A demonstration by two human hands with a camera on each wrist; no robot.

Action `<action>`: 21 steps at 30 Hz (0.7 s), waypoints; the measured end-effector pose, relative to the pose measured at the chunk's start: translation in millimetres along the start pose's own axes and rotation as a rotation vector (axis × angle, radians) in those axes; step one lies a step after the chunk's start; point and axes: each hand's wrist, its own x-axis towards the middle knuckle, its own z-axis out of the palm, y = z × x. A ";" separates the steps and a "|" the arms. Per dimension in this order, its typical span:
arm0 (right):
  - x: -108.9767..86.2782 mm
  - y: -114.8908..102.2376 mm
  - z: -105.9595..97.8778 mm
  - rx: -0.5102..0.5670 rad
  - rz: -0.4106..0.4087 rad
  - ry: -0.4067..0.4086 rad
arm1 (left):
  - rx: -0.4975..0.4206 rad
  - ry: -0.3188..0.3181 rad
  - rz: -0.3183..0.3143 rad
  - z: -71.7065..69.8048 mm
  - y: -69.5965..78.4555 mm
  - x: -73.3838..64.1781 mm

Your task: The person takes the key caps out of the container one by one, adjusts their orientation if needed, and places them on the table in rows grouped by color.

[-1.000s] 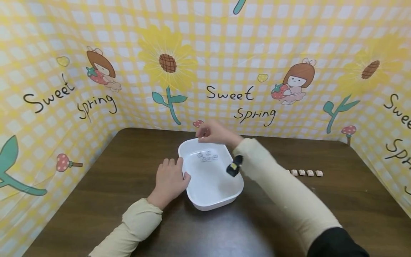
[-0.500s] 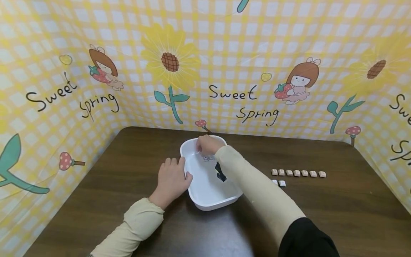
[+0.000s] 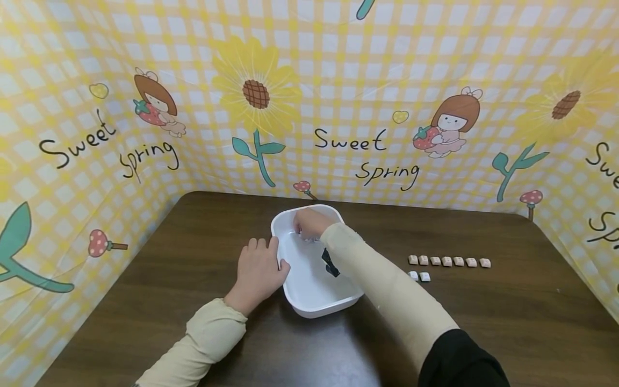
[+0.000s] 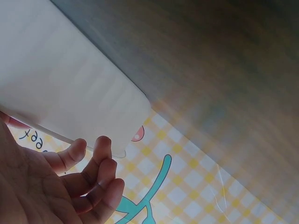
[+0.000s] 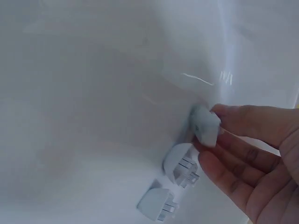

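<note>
A white plastic tub [image 3: 314, 309] stands on the brown table. My left hand [image 3: 258, 271] holds its left rim, thumb over the edge and fingers along the outer wall [image 4: 70, 70]. Inside the far end of the tub is my right hand [image 3: 311, 222]. Its thumb and fingertips pinch a pale keycap [image 5: 205, 126] close to the tub's floor. Two more keycaps lie on their sides beside it: one keycap [image 5: 177, 161] near the fingertips and another keycap [image 5: 154, 204] lower down. In the head view, the right hand hides most of these keycaps.
Right of the tub, a row of several keycaps [image 3: 447, 261] lies on the table [image 3: 522, 317], with two white keycaps [image 3: 425, 277] in front of its left end. A yellow checked cloth [image 3: 338, 80] hangs behind and at both sides.
From above the tub's far rim, my right hand has come down into the tub, over the keycaps there. My left hand has stayed at the left rim.
</note>
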 end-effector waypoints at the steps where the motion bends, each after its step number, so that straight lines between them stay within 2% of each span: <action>1: 1.5 0.3 1.5 -0.009 -0.006 0.003 | -0.003 0.003 -0.001 0.1 0.1 -0.1; 6: 7.4 3.8 6.0 -0.045 -0.053 0.018 | -0.019 0.023 0.004 0.6 -0.2 -0.9; 10: 1.4 1.0 -0.1 -0.003 -0.060 0.000 | -0.015 0.003 0.001 0.0 0.7 -1.1; 15: -14.2 -6.4 -17.1 0.123 -0.110 -0.009 | -0.008 -0.013 -0.003 0.5 0.5 -0.6; 21: -39.6 -12.2 -37.5 0.271 -0.180 0.022 | -0.007 -0.039 -0.018 -1.9 0.8 -0.4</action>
